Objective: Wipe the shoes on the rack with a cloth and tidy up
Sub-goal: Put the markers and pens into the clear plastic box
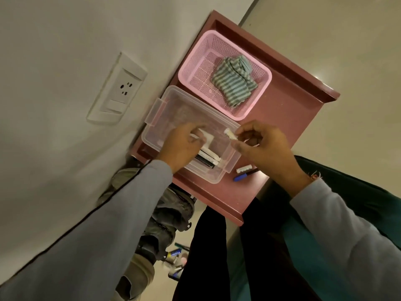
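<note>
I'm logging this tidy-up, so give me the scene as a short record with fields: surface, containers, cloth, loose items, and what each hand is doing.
surface: maroon rack top, against the wall
containers: pink basket; clear plastic box, lid off, beside it
cloth: striped cloth, folded, lying in the pink basket
loose items: blue-capped marker and a small white piece on the rack top beside the box
left hand: inside the clear box, on white items; grip unclear
right hand: pinching a white marker over the box rim
</note>
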